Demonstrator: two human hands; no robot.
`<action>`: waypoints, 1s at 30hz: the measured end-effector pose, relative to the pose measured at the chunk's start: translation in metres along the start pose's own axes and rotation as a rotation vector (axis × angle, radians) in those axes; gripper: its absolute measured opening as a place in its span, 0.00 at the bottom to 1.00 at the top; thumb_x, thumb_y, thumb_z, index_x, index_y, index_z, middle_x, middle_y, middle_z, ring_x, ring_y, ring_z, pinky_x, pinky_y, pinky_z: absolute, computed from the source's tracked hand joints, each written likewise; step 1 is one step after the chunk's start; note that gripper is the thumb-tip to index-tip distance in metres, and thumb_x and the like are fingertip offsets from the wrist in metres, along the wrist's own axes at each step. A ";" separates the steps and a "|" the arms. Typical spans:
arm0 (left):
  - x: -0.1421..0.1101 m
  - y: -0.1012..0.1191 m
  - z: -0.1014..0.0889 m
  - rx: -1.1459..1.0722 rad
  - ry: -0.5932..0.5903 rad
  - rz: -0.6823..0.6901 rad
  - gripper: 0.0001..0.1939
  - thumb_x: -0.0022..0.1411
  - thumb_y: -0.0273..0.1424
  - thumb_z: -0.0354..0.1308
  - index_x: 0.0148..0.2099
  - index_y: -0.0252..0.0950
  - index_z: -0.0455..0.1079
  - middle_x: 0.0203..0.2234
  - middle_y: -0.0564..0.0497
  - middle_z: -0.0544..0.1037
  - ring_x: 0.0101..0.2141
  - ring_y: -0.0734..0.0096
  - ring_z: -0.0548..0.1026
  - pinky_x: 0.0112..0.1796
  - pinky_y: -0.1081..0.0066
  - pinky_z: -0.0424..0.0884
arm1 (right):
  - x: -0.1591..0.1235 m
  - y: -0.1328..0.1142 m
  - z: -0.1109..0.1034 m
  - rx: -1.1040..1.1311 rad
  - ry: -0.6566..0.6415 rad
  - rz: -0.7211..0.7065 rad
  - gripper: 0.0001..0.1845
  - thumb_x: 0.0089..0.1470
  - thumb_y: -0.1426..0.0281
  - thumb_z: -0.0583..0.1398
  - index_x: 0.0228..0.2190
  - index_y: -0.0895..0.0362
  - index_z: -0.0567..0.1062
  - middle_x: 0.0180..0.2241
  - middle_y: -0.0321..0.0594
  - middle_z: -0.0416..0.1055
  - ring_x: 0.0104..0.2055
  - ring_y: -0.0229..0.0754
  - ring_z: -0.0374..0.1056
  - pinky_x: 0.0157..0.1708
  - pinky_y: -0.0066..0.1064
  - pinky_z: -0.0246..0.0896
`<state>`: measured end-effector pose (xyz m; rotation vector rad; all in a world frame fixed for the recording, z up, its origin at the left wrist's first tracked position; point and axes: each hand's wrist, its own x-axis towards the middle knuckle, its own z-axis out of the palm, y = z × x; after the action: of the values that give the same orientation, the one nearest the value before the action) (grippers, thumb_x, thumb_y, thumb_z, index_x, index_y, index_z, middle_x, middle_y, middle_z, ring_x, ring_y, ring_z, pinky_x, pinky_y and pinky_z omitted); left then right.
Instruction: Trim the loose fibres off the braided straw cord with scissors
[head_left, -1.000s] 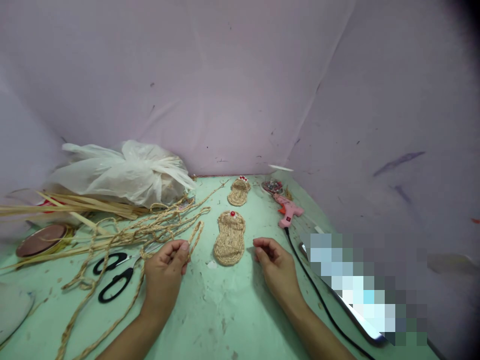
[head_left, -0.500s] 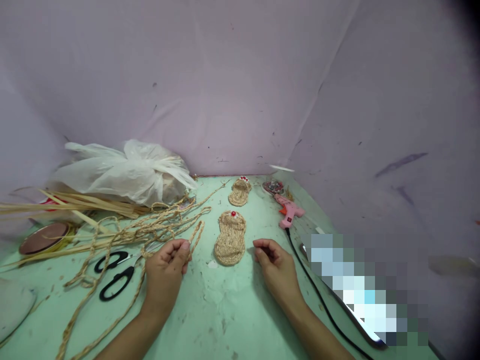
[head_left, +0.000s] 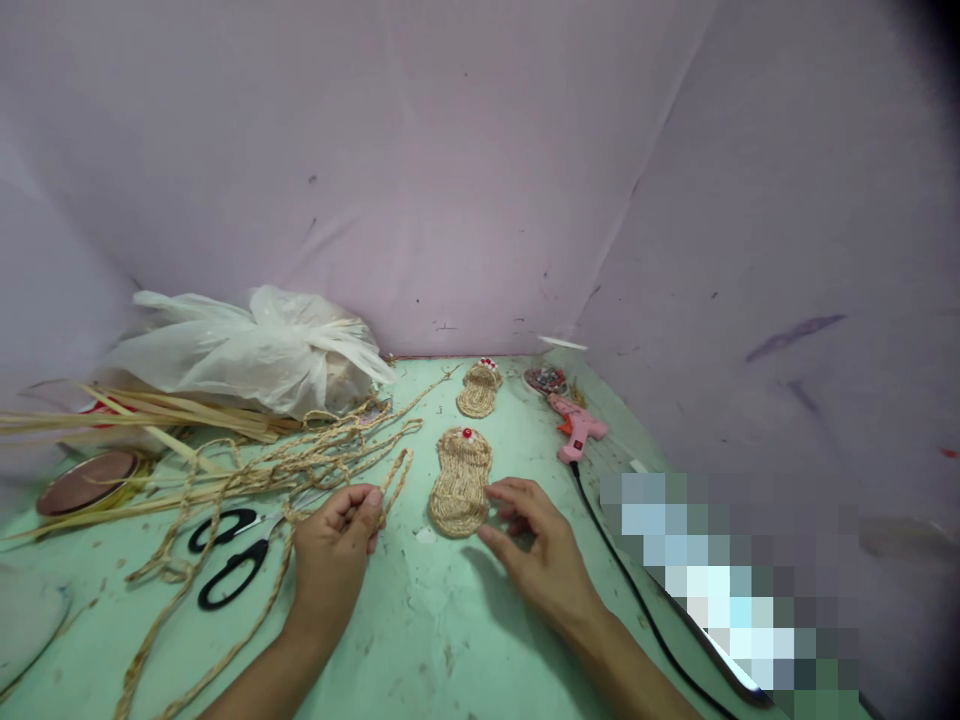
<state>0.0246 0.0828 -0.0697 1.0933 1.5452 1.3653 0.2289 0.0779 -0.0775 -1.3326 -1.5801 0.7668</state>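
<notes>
My left hand [head_left: 337,535] pinches a braided straw cord [head_left: 397,478], whose looped end sticks up past the fingertips. Fingers apart and holding nothing, my right hand [head_left: 532,545] is at the right edge of a small woven straw slipper [head_left: 460,490]; whether it touches the slipper I cannot tell. This slipper lies flat and has a red bead among white ones on its upper part. Behind it lies a second, similar slipper [head_left: 478,392] with several red and white beads. Black-handled scissors [head_left: 236,575] rest left of my left hand, their blades partly under cords.
More braided cords [head_left: 300,460] and flat straw strips [head_left: 195,408] spread over the left side, before a white plastic bag [head_left: 255,345]. A pink glue gun [head_left: 577,428] with a black cable lies right, near a dish of beads [head_left: 545,380]. A pixelated device [head_left: 712,590] sits at right.
My right hand has moved left to the near slipper, and its fingers have spread apart. My left hand stays almost in place, still pinching the cord.
</notes>
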 end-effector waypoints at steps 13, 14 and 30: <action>-0.001 0.003 0.001 0.004 -0.011 0.036 0.13 0.50 0.39 0.55 0.27 0.33 0.66 0.14 0.58 0.63 0.16 0.80 0.58 0.17 0.79 0.54 | 0.018 -0.010 0.002 -0.179 -0.034 0.044 0.03 0.49 0.70 0.53 0.28 0.55 0.67 0.30 0.39 0.70 0.31 0.42 0.66 0.32 0.33 0.60; -0.001 0.002 0.001 0.008 -0.010 0.040 0.13 0.51 0.39 0.54 0.27 0.33 0.66 0.14 0.58 0.63 0.16 0.80 0.58 0.17 0.79 0.54 | 0.021 -0.012 0.000 -0.141 -0.005 0.060 0.04 0.50 0.68 0.53 0.29 0.55 0.67 0.28 0.38 0.70 0.29 0.42 0.66 0.30 0.32 0.60; 0.002 -0.007 0.005 -0.005 -0.051 0.061 0.14 0.53 0.40 0.53 0.26 0.33 0.65 0.15 0.57 0.61 0.18 0.77 0.58 0.18 0.78 0.55 | 0.194 -0.011 0.103 -0.283 0.096 -0.143 0.16 0.54 0.67 0.55 0.44 0.58 0.66 0.45 0.43 0.65 0.41 0.43 0.66 0.38 0.41 0.64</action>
<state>0.0275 0.0859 -0.0770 1.1721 1.4812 1.3708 0.1284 0.2732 -0.0614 -1.4147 -1.7308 0.3957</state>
